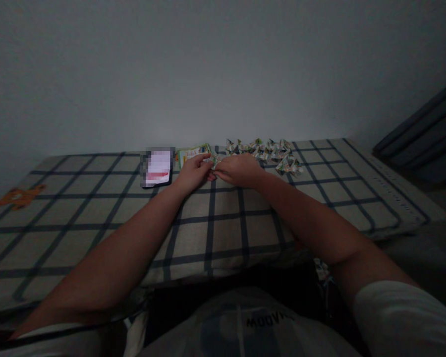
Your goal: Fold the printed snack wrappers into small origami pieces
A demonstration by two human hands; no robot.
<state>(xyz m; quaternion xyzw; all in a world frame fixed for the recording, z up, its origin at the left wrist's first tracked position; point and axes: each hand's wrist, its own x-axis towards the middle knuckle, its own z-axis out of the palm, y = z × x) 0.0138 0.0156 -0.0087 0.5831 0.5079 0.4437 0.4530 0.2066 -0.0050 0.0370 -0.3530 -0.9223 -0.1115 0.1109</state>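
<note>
My left hand (195, 171) and my right hand (241, 169) meet over the middle of the table. Pinched between their fingertips is a small folded piece of printed paper (214, 159), mostly covered by the fingers. Just behind my left hand lies a flat, colourful green and yellow printed sheet or packet (188, 152). Beyond and to the right of my right hand sits a group of several small folded, pointed pieces (273, 148) with a similar print. Dim light hides their finer detail.
A phone (159, 167) with a lit, blurred screen lies left of my left hand. The table wears a checked cloth (226, 230) with an orange animal figure (20, 196) at far left. A wall (215, 74) rises behind, and dark folded fabric (427, 134) hangs at right.
</note>
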